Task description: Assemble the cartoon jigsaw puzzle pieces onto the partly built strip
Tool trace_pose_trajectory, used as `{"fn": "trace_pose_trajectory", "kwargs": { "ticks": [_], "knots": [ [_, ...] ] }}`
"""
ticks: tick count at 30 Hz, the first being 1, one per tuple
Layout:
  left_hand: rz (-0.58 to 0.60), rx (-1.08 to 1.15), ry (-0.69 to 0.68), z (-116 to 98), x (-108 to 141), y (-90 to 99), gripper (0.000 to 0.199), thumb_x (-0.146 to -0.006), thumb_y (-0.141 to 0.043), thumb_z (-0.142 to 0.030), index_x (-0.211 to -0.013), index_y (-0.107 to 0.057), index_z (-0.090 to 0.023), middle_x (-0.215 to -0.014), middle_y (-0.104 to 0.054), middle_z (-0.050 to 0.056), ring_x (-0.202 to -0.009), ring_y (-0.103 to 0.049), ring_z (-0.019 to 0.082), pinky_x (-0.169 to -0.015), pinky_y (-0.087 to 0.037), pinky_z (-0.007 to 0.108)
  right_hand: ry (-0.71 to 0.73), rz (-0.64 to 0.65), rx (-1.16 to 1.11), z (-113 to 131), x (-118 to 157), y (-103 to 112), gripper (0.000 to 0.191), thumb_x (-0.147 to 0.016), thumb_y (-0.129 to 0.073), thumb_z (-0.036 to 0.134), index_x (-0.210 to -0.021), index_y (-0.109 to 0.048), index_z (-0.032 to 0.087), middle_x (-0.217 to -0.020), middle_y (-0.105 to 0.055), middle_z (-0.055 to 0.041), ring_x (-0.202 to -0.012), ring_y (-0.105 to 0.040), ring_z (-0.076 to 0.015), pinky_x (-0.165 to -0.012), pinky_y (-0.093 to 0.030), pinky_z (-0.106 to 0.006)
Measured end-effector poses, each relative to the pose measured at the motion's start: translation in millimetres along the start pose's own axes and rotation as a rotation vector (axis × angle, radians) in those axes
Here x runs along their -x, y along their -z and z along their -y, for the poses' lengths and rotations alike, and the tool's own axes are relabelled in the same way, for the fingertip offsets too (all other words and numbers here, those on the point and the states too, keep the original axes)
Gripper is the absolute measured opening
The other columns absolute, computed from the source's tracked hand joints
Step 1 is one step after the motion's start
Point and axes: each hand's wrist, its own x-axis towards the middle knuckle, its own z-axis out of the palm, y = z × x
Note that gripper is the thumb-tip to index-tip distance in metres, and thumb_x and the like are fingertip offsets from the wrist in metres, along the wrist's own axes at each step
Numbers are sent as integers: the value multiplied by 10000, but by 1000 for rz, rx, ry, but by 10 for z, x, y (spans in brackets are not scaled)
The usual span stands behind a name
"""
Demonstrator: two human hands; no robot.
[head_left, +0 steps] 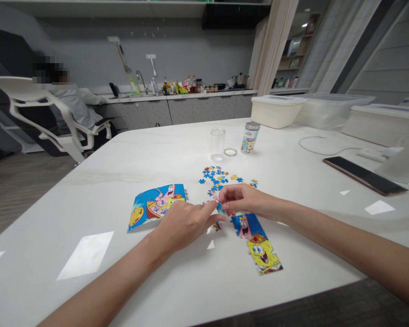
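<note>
My left hand [189, 221] hovers palm down beside the loose puzzle pieces, its thumb and index finger apart with nothing visible between them. Close to its fingertips, my right hand [243, 199] has curled fingers pinching a small jigsaw puzzle piece [221, 209], mostly blue and partly hidden. Below my right hand lies a joined strip of puzzle [261, 252] showing a yellow and a pink cartoon figure. A curved picture sheet [160, 202] with the same figures is partly covered by my left hand. Loose pieces [218, 176], mostly blue, are scattered beyond both hands.
Farther back on the white table [98, 190] stand a clear jar [217, 144], its lid [230, 152] and a printed can [250, 138]. A phone [364, 175], a cable and plastic bins [276, 111] are at right. Someone sits in a chair [51, 113] at left.
</note>
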Motion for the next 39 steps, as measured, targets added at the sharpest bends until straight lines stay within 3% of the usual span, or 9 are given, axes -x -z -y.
{"fn": "trace_pose_trajectory", "kwargs": {
  "ticks": [5, 14, 21, 28, 33, 39],
  "knots": [
    [-2, 40, -4, 12, 3, 6, 349, -1046, -319, -340, -919, -597, -172, -478, -623, -28, -358, -516, 110, -391, -205, 282, -1, -7, 7, 35, 5, -10, 216, -702, -769, 244, -807, -594, 173, -728, -594, 26, -608, -523, -77, -603, -422, -242],
    [147, 107, 11, 45, 33, 20, 200, -1013, -398, -226, -1118, -562, -181, -608, -691, -11, -486, -602, 101, -441, -310, 211, 2, -19, -20, 68, 21, -24, 211, -675, -739, 203, -799, -569, 186, -710, -574, 28, -606, -518, -94, -601, -412, -260],
    [122, 63, -40, 28, 20, 17, 253, -1035, -350, -278, -925, -558, -184, -516, -641, -23, -410, -567, 122, -404, -216, 253, -3, 23, -6, 55, 20, -7, 173, -695, -706, 194, -802, -571, 182, -713, -557, 30, -591, -505, -85, -587, -401, -251],
    [136, -21, -60, 2, 26, -11, 338, -1018, -368, -428, -980, -579, -166, -435, -557, -35, -355, -496, 115, -405, -226, 249, 30, 79, 49, 21, 25, 16, 208, -647, -625, 115, -841, -600, 184, -688, -554, 42, -609, -505, -88, -599, -393, -244],
    [167, -1, -107, -4, 32, -12, 258, -1025, -349, -309, -955, -564, -186, -443, -540, -48, -352, -472, 108, -398, -214, 259, 11, 72, 60, 44, 28, -3, 184, -644, -638, 141, -818, -598, 185, -692, -562, 35, -610, -506, -95, -608, -399, -258],
    [212, 11, -144, 64, 27, 12, 249, -1007, -331, -229, -870, -534, -183, -450, -548, -43, -343, -441, 100, -399, -188, 264, 27, -29, 94, 60, 18, -8, 115, -672, -619, 193, -782, -586, 192, -660, -538, 27, -593, -485, -109, -608, -389, -281]
  ]
}}
